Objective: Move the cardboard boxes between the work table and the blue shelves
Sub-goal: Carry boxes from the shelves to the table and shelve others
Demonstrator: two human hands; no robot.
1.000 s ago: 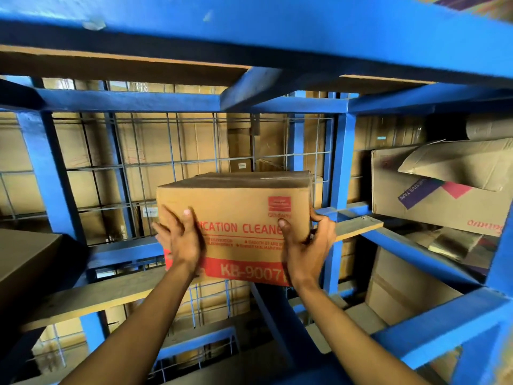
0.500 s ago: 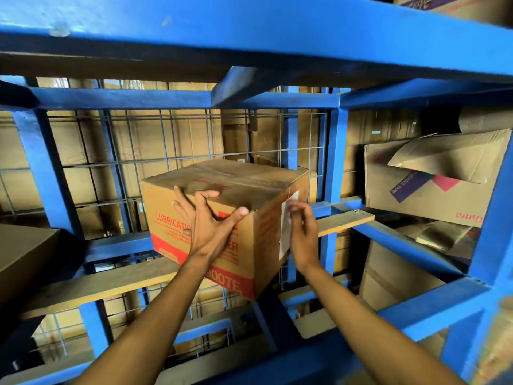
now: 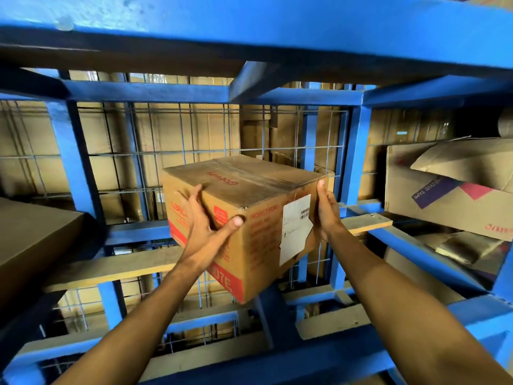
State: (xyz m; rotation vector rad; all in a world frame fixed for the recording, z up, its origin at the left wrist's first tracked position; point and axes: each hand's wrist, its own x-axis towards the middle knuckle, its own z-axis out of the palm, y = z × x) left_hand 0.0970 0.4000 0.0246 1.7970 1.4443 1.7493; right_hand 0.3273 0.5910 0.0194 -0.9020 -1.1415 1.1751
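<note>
A brown cardboard box [image 3: 249, 182] with red print and a white label hangs tilted inside the blue shelf frame [image 3: 358, 151], one corner turned toward me. My left hand [image 3: 205, 226] presses flat on its red-printed face, fingers spread and thumb across the near corner. My right hand [image 3: 327, 215] holds the far right edge beside the label, thumb up along the edge and fingers hidden behind the box. The box's underside is out of sight.
A wooden plank [image 3: 111, 268] spans the shelf below the box. An open, crumpled cardboard box [image 3: 449, 209] lies in the right bay, and another box [image 3: 33, 237] fills the left bay. Wire mesh [image 3: 194, 134] closes the back. A blue beam [image 3: 277, 29] runs overhead.
The box has turned from front-on to corner-on and tilted. My left hand moved across to the near corner, and my right hand slid to the far right edge.
</note>
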